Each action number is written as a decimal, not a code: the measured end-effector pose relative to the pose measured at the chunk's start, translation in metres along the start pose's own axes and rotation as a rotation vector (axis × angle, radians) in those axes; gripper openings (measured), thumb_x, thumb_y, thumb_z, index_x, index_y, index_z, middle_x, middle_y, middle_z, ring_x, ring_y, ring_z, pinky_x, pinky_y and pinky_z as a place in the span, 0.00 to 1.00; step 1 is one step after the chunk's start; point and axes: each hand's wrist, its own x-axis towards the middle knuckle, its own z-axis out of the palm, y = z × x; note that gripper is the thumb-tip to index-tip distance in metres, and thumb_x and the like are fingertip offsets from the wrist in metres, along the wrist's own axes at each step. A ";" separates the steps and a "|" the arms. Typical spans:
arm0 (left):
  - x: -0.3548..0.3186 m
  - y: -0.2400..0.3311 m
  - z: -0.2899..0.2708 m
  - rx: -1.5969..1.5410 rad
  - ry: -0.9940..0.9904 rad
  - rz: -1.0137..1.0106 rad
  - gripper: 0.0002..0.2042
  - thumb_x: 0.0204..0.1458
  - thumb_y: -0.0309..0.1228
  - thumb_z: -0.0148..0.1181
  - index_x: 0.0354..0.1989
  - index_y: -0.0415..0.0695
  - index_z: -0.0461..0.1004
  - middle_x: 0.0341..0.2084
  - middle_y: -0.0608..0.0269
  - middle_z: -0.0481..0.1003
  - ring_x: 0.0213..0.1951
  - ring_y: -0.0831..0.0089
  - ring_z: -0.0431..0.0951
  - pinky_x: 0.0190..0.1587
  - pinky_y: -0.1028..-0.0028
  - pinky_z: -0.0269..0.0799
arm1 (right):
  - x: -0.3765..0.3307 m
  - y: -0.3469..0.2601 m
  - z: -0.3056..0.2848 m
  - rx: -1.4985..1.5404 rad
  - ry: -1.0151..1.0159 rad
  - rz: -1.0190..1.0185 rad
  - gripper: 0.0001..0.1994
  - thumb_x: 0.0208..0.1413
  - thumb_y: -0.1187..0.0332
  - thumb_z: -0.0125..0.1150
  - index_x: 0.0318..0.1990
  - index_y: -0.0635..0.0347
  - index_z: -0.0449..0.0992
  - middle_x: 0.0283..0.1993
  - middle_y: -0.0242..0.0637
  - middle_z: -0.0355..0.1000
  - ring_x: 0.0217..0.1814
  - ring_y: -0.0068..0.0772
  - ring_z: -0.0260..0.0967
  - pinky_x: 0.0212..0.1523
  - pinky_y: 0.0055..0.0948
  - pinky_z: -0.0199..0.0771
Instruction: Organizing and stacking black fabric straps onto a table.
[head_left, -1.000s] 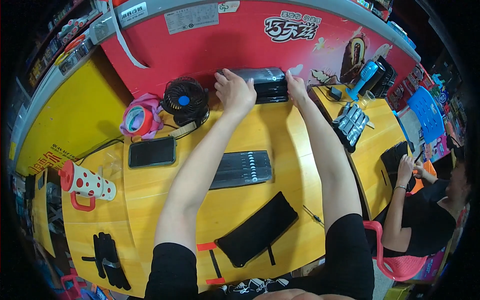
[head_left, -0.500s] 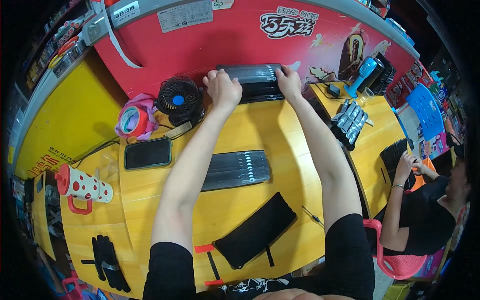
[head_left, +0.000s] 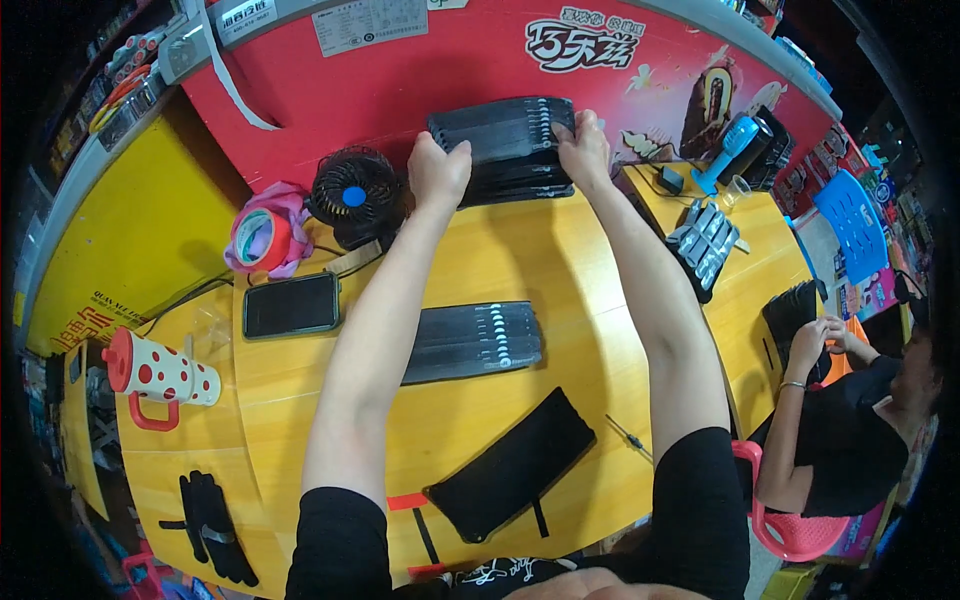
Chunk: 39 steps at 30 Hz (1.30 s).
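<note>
At the far edge of the table, both my hands grip a flat dark pack [head_left: 490, 128] in clear-looking wrap, with a row of white marks near its right end. My left hand [head_left: 439, 172] pinches its left end, and my right hand [head_left: 585, 150] has the right end between thumb and fingers. Below it lies a stack of similar dark packs [head_left: 515, 184]. Another such pack [head_left: 470, 342] lies mid-table between my forearms. Nearer me is a black flat padded piece [head_left: 515, 463] with straps, one ending in red tabs.
Left of my arms are a black fan [head_left: 356, 198], a tape roll [head_left: 260, 240], a phone [head_left: 291, 306], a polka-dot tumbler [head_left: 165, 368] and black gloves [head_left: 215, 528]. A thin screwdriver-like tool [head_left: 630, 438] lies right. A seated person [head_left: 845, 420] handles black material at the adjoining table.
My hands have raised the upper pack off the stack, tilting it up toward the red panel. More of the stack underneath shows. The pack mid-table has stayed in place.
</note>
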 end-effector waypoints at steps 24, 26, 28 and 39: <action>0.015 0.019 -0.009 0.030 -0.062 0.052 0.19 0.57 0.40 0.54 0.43 0.32 0.72 0.44 0.34 0.74 0.49 0.43 0.74 0.51 0.52 0.67 | 0.012 -0.005 -0.025 0.732 -0.023 -0.036 0.11 0.61 0.70 0.56 0.47 0.69 0.69 0.35 0.39 0.72 0.25 0.25 0.71 0.22 0.22 0.76; 0.012 0.026 -0.013 0.024 0.011 0.114 0.16 0.55 0.38 0.57 0.32 0.34 0.76 0.34 0.35 0.76 0.42 0.42 0.76 0.45 0.52 0.69 | 0.013 -0.003 -0.028 0.762 -0.008 0.014 0.11 0.60 0.69 0.58 0.47 0.67 0.72 0.32 0.36 0.72 0.26 0.23 0.70 0.22 0.23 0.75; 0.009 0.034 -0.019 0.090 0.073 0.174 0.14 0.52 0.36 0.60 0.25 0.35 0.76 0.27 0.38 0.76 0.37 0.41 0.77 0.41 0.52 0.71 | 0.019 0.002 -0.031 0.550 -0.058 0.057 0.14 0.56 0.65 0.63 0.45 0.65 0.77 0.31 0.39 0.76 0.32 0.30 0.75 0.31 0.30 0.77; 0.028 -0.004 0.001 0.264 0.088 0.075 0.13 0.47 0.37 0.65 0.24 0.37 0.80 0.26 0.38 0.77 0.36 0.44 0.79 0.41 0.55 0.71 | 0.009 0.004 -0.010 -0.023 -0.054 0.106 0.18 0.47 0.56 0.69 0.45 0.52 0.82 0.43 0.42 0.79 0.50 0.43 0.75 0.51 0.39 0.72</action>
